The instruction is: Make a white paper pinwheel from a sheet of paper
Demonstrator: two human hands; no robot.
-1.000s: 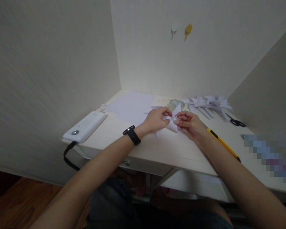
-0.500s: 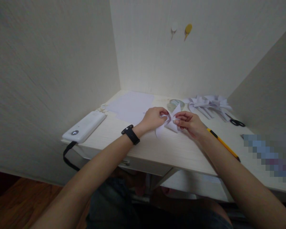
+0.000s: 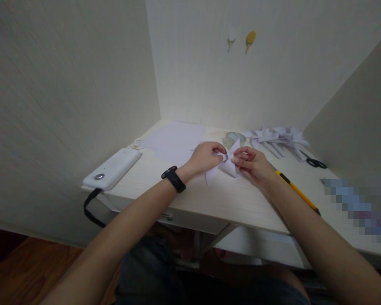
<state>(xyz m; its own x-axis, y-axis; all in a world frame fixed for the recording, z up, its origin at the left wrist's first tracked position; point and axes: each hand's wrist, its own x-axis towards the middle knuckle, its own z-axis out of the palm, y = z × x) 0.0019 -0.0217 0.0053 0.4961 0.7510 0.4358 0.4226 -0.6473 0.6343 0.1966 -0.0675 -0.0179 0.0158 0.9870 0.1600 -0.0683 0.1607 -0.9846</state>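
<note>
Paper sheets lie beyond your left hand, whose thumb and fingers pinch the paper pinwheel. The pinwheel sits between your hands; your right hand has thumb and fingertips closed on its other side. If either pinch slackens, a folded blade could spring loose; uneven pulling could tear it. Sweeping your right wrist outward might knock the yellow utility knife just beside it.
</note>
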